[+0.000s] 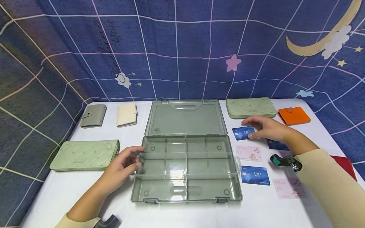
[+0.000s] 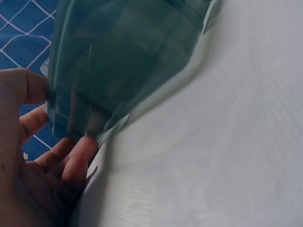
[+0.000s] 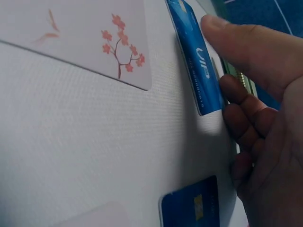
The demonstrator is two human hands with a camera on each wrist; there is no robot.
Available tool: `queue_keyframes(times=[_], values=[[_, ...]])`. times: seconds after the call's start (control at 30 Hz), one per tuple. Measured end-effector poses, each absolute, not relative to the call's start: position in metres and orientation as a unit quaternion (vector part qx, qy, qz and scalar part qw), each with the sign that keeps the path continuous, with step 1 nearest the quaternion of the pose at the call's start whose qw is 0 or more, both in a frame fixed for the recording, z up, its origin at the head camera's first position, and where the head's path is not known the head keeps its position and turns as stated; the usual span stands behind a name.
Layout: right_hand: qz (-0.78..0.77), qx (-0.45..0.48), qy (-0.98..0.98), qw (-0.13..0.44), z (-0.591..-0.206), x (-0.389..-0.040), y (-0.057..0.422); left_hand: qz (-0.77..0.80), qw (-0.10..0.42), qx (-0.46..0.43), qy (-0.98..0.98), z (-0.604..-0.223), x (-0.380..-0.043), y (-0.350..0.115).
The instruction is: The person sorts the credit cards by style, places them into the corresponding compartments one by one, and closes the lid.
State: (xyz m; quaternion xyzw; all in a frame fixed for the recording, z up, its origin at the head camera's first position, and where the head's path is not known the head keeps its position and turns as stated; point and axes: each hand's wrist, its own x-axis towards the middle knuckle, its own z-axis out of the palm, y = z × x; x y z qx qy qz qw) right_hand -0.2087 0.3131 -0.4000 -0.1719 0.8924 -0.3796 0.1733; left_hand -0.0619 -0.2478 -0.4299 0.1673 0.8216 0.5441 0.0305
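A grey-green divided plastic box (image 1: pixel 185 168) stands with its lid (image 1: pixel 185 121) folded back. My left hand (image 1: pixel 121 167) rests its fingertips at the box's left rim, thumb and index finger spread apart. In the left wrist view the fingertips (image 2: pixel 83 149) lie close along the box's corner. Over at the right, my right hand (image 1: pixel 266 128) hovers at a blue VIP card (image 1: pixel 240 133). The thumb overlaps this card's right end in the head view, and the index finger is past its far edge. The right wrist view shows the thumb (image 3: pixel 227 35) just above the card, fingers loosely bent.
Pink cards (image 1: pixel 248 153) and another blue VIP card (image 1: pixel 255 176) lie right of the box. A second blue card (image 1: pixel 275 144) is partly under the right forearm. Green wallets (image 1: pixel 85 155), grey (image 1: pixel 93 116), cream (image 1: pixel 126 115) and orange (image 1: pixel 295 116) card holders line the table.
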Motion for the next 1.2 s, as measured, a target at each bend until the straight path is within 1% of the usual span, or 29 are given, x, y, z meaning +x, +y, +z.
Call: queue_keyframes(times=[0.1,0.33,0.63,0.97,1.2], values=[[-0.378,-0.172,0.892,0.180,-0.4022,-0.2102,0.3122,0.544,0.022,0.171,0.821,-0.4320,-0.0625,-0.2479],[-0.355,-0.186,0.902,0.160,-0.4072,-0.2112,0.3078,0.540,0.014,0.174,0.824,-0.4322,-0.0621,-0.2482],[-0.353,-0.182,0.904,0.162,-0.4089,-0.2126,0.3066,0.539,0.015,0.166,0.825,-0.4331,-0.0619,-0.2483],[-0.368,-0.170,0.898,0.171,-0.4070,-0.2168,0.3072,0.551,0.001,0.174,0.816,-0.4327,-0.0616,-0.2446],[-0.348,-0.163,0.907,0.173,-0.4017,-0.2182,0.3104,0.554,-0.002,0.173,0.814,-0.4336,-0.0626,-0.2429]])
